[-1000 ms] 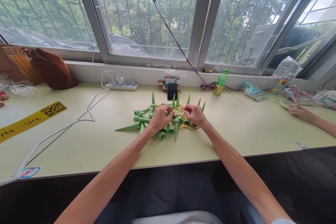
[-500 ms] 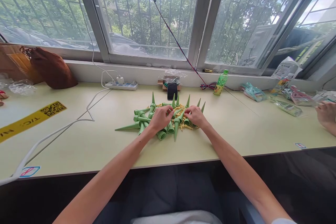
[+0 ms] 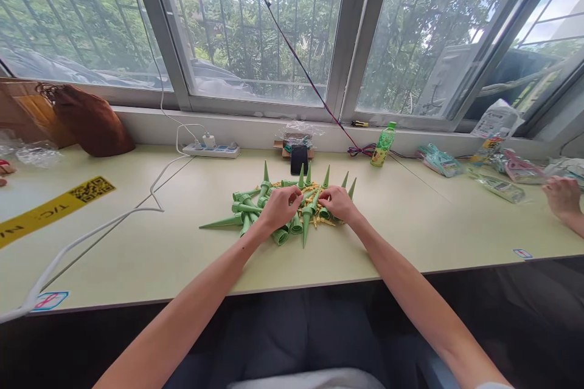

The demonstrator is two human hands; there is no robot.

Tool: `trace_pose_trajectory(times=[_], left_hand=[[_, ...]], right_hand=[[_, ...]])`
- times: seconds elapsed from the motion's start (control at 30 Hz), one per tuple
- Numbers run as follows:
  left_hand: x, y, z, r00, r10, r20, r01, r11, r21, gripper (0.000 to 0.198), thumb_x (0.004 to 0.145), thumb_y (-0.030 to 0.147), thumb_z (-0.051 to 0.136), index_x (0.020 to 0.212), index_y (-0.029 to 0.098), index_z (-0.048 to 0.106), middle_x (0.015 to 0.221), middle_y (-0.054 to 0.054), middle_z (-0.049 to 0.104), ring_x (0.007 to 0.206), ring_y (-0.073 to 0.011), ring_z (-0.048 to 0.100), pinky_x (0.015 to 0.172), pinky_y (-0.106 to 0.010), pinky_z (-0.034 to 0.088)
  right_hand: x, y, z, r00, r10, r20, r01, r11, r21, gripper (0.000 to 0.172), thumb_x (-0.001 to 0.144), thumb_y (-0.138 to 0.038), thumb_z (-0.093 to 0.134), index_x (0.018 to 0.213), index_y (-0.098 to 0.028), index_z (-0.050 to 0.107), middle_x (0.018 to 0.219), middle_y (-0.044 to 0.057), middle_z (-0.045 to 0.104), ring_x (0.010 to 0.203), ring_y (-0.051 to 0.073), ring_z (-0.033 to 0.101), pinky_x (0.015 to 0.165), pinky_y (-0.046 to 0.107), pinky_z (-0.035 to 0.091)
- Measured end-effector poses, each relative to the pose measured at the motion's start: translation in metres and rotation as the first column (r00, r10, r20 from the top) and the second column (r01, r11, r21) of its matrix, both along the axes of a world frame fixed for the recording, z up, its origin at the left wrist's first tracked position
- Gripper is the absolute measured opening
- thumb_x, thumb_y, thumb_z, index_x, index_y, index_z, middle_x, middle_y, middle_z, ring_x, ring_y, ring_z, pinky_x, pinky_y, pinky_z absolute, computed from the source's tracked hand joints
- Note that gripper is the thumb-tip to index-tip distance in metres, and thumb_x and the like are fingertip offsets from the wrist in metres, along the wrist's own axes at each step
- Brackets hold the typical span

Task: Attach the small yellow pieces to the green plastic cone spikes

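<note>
Over a pile of green plastic watering spikes (image 3: 246,207) and small yellow plastic pieces (image 3: 325,220), my two hands work close together. My left hand (image 3: 281,206) is closed in a pinch above the middle of the pile; whatever its fingers hold is hidden. To its right my right hand (image 3: 339,203) also pinches, its fingertips among the yellow pieces, and its contents are too small to make out. Between the hands lies a green spike (image 3: 306,219) pointing toward me. Several other spikes stand upright behind, such as one green spike (image 3: 326,177).
Behind the pile a black phone (image 3: 299,160) leans on a small box. A green bottle (image 3: 384,144) stands right of it, a power strip (image 3: 212,150) left. A white cable (image 3: 137,209) crosses the left table. At far right are packaged items (image 3: 440,160) and another person's hand (image 3: 563,196).
My right hand has shifted very slightly left, still pinching. My left hand stays almost in place. The other person's hand at far right has moved a little to the left.
</note>
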State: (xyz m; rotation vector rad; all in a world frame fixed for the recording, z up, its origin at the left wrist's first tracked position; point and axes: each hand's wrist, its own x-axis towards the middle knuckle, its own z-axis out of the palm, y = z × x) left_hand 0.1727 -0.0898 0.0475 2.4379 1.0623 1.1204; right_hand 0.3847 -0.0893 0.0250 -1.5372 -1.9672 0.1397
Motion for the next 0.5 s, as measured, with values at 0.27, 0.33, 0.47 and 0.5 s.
trace_pose_trajectory(times=[0.27,0.33,0.47,0.5], left_hand=[[-0.0007,0.0008,-0.0010,1.000,-0.001,0.005,0.001,1.000,0.018,0.021,0.089,0.030,0.051,0.078,0.018,0.063,0.064,0.000,0.062,0.056,-0.0132,0.051,0.061,-0.027,0.042],[-0.0006,0.0004,-0.0006,1.000,-0.003,0.008,0.003,1.000,0.012,0.020,0.089,0.030,0.051,0.078,0.018,0.063,0.066,0.000,0.063,0.056,-0.0132,0.052,0.061,-0.026,0.042],[-0.0001,-0.0004,0.0003,1.000,-0.007,0.010,0.007,1.000,0.004,0.020,0.090,0.029,0.051,0.078,0.018,0.062,0.067,0.000,0.064,0.057,-0.0131,0.052,0.061,-0.026,0.042],[0.0001,-0.0004,0.0005,1.000,-0.007,0.009,0.007,1.000,0.005,0.020,0.090,0.029,0.051,0.078,0.018,0.062,0.067,0.000,0.064,0.057,-0.0131,0.052,0.061,-0.026,0.042]], right_hand=[[-0.0018,-0.0013,-0.0004,1.000,0.025,-0.012,-0.025,0.999,0.020,0.016,0.082,-0.014,0.060,0.070,-0.017,0.071,0.074,0.004,0.063,0.072,0.016,0.056,0.072,0.028,0.042],[-0.0026,-0.0025,0.0005,0.999,0.038,-0.037,-0.037,0.998,0.042,0.015,0.083,-0.015,0.059,0.072,-0.017,0.069,0.075,0.005,0.063,0.073,0.016,0.056,0.073,0.029,0.042],[-0.0053,-0.0053,0.0031,0.994,0.068,-0.089,-0.057,0.991,0.119,0.014,0.087,-0.017,0.056,0.077,-0.017,0.066,0.078,0.005,0.062,0.076,0.017,0.056,0.074,0.030,0.042],[-0.0062,-0.0060,0.0039,0.992,0.074,-0.106,-0.058,0.988,0.141,0.014,0.088,-0.018,0.055,0.078,-0.017,0.065,0.079,0.005,0.061,0.076,0.017,0.056,0.074,0.030,0.042]])
